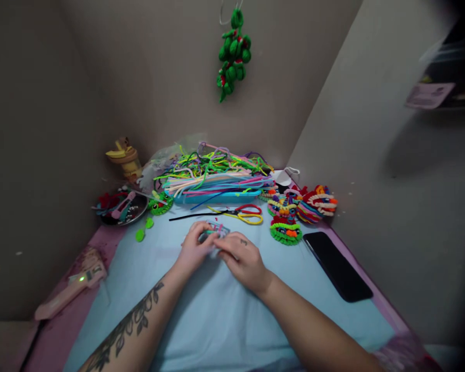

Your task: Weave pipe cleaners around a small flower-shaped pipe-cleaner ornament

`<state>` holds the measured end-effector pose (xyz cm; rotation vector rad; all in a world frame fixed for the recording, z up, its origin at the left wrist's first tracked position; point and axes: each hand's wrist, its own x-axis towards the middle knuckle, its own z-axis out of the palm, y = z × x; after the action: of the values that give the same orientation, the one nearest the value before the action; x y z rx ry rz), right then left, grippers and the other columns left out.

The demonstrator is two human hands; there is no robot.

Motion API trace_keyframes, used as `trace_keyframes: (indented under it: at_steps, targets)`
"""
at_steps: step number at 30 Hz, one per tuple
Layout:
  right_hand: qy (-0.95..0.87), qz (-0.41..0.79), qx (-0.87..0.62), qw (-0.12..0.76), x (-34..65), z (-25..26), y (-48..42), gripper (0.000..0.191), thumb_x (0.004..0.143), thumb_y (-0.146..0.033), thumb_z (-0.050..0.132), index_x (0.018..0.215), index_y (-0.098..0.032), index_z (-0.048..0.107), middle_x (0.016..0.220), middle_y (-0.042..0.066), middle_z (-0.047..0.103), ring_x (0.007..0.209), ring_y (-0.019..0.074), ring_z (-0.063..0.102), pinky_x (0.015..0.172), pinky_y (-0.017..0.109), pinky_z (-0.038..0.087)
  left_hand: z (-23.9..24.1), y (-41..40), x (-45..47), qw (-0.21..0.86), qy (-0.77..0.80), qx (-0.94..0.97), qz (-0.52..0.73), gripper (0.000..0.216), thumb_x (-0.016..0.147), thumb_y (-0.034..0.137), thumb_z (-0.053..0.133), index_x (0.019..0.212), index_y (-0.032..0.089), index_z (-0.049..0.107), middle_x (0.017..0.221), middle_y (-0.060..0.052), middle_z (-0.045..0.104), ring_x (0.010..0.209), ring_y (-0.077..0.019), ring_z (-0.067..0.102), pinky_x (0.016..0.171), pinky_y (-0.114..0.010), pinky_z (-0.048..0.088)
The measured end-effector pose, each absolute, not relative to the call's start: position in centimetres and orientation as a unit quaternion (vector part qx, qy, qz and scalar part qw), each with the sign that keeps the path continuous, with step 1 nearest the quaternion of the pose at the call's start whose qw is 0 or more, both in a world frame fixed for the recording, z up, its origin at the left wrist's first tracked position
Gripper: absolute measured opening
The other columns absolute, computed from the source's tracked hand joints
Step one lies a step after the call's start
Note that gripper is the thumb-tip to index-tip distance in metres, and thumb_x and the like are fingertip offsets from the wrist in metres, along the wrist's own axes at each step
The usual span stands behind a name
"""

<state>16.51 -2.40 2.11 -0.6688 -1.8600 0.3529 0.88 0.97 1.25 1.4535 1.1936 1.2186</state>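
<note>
Close together over the middle of the blue cloth (217,330), my left hand (197,245) and my right hand (245,258) meet at a small fuzzy pipe cleaner piece (219,227) in pastel blue, pink and green. Its lower part is hidden by my fingers. My left hand is curled around its left side. The fingertips of my right hand pinch at its right edge. Just beyond my hands lie scissors (250,214) with one red and one yellow handle, and a black pipe cleaner (194,216) touches or nearly touches their blades.
A blue tray (217,197) heaped with colourful pipe cleaners (220,168) stands at the back. Finished fuzzy figures (285,231) and a phone (337,266) are on the right. Leftward are a metal bowl (139,209), green leaf-like pieces (140,235) and a lit pink glue gun (72,290).
</note>
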Motion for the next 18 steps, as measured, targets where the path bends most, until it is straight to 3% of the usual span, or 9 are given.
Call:
trace_keyframes:
  at_steps: [3, 6, 11, 18]
  targets:
    - [-0.679, 0.151, -0.429, 0.577, 16.9, 1.9, -1.7, 0.044, 0.08, -0.019, 0.058, 0.123, -0.027, 0.05, 0.101, 0.007, 0.061, 0.098, 0.0216, 0.055, 0.089, 0.041, 0.044, 1.1, 1.0, 0.7, 0.578, 0.447, 0.484, 0.481, 0.025, 0.072, 0.039, 0.067, 0.081, 0.018, 0.056, 0.089, -0.004, 0.06, 0.081, -0.0166, 0.058, 0.072, -0.029, 0.048]
    - [-0.601, 0.237, -0.509, 0.569, 17.5, 1.4, -0.6, 0.032, 0.076, -0.028, 0.062, 0.108, -0.023, 0.06, 0.113, 0.009, 0.054, 0.111, 0.0252, 0.049, 0.095, 0.042, 0.039, 1.2, 1.0, 0.7, 0.642, 0.409, 0.435, 0.481, 0.026, 0.071, 0.036, 0.07, 0.083, 0.018, 0.055, 0.094, -0.003, 0.06, 0.083, -0.0154, 0.058, 0.076, -0.029, 0.048]
    - [-0.555, 0.417, -0.491, 0.526, 17.7, 0.5, 0.4, 0.021, 0.069, -0.036, 0.068, 0.083, -0.021, 0.068, 0.119, 0.009, 0.051, 0.116, 0.0253, 0.047, 0.098, 0.039, 0.035, 1.2, 0.7, 1.2, 0.627, 0.379, 0.473, 0.489, 0.024, 0.067, 0.03, 0.074, 0.078, 0.017, 0.058, 0.087, -0.003, 0.059, 0.08, -0.0155, 0.056, 0.075, -0.028, 0.046]
    - [-0.524, 0.476, -0.479, 0.519, 16.9, 0.3, 0.2, 0.025, 0.065, -0.043, 0.072, 0.074, -0.02, 0.071, 0.121, 0.011, 0.05, 0.117, 0.0269, 0.047, 0.098, 0.04, 0.034, 0.5, 0.9, 1.5, 0.553, 0.402, 0.538, 0.493, 0.02, 0.067, 0.028, 0.073, 0.073, 0.017, 0.058, 0.083, -0.002, 0.057, 0.077, -0.0151, 0.053, 0.072, -0.026, 0.043]
